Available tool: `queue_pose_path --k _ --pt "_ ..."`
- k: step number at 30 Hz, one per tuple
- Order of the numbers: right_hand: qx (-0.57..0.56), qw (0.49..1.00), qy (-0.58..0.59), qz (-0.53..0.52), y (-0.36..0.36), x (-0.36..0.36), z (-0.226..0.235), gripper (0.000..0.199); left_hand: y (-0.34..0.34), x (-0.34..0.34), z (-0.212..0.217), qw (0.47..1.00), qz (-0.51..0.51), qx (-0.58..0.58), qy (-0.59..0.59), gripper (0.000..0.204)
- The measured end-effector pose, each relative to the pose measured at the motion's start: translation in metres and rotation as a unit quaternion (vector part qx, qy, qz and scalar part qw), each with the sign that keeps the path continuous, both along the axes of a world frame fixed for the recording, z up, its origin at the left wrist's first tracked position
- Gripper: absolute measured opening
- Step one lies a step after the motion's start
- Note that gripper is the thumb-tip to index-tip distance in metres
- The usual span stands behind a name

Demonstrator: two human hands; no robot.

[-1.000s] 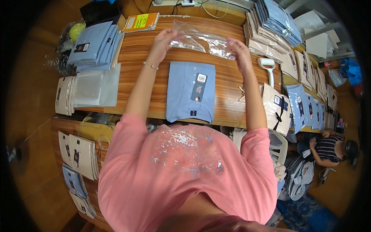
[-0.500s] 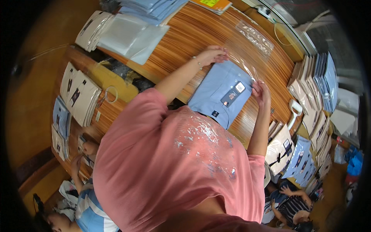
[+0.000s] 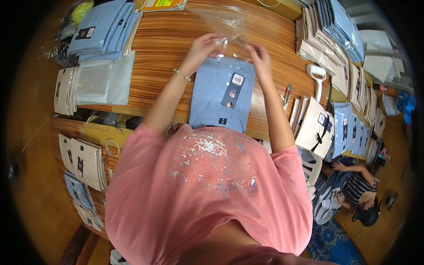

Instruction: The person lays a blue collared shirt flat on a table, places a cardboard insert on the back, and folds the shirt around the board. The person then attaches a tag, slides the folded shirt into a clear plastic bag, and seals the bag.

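A folded light blue shirt (image 3: 205, 95) lies on the wooden table before me, its lower edge close to my body. On its front are small buttons, a dark hang tag (image 3: 232, 92) with a white label and a thin looped cord. Clear plastic bag (image 3: 223, 17) film spreads beyond the shirt's far edge and appears to cover the shirt. My left hand (image 3: 206, 48), with a beaded bracelet at the wrist, pinches the film at the far left. At the far right corner, my right hand (image 3: 260, 61) has its fingers closed on the same film.
Blue folded garments (image 3: 99, 28) are stacked at back left, beside clear plastic sleeves (image 3: 108, 79) and beige garments (image 3: 66, 90). A white lint roller (image 3: 317, 79) and a small tool (image 3: 288, 93) lie right. More beige packs (image 3: 312, 126) stand there; another person (image 3: 358, 183) sits beyond.
My view has turned, so the shirt now lies straighter before me. My hands have come closer together, and the film is bunched and raised between them past the shirt's far edge.
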State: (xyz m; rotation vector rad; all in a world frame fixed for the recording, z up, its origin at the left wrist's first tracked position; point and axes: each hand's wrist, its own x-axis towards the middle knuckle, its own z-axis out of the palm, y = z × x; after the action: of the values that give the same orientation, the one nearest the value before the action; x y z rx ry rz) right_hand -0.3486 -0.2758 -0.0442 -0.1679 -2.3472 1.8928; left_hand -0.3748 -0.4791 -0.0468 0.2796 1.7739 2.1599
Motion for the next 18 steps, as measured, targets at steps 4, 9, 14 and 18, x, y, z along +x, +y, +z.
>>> queue_pose_path --k 4,9,14,18 --pt "-0.249 0.953 -0.15 0.08 -0.031 -0.022 0.016 0.023 0.027 0.016 0.025 0.99 -0.043 0.127 -0.043 0.044" --pt "-0.491 0.841 -0.153 0.169 0.001 -0.037 0.012 0.021 -0.008 0.004 -0.008 0.971 0.212 -0.092 0.059 0.057" --pt "-0.72 0.654 -0.107 0.209 0.009 -0.027 -0.003 0.017 -0.003 0.006 -0.045 0.954 0.042 0.112 -0.274 0.066" --pt "-0.784 0.582 -0.061 0.207 0.002 -0.019 -0.006 0.014 0.028 0.019 -0.053 0.912 -0.088 0.227 -0.331 0.067"
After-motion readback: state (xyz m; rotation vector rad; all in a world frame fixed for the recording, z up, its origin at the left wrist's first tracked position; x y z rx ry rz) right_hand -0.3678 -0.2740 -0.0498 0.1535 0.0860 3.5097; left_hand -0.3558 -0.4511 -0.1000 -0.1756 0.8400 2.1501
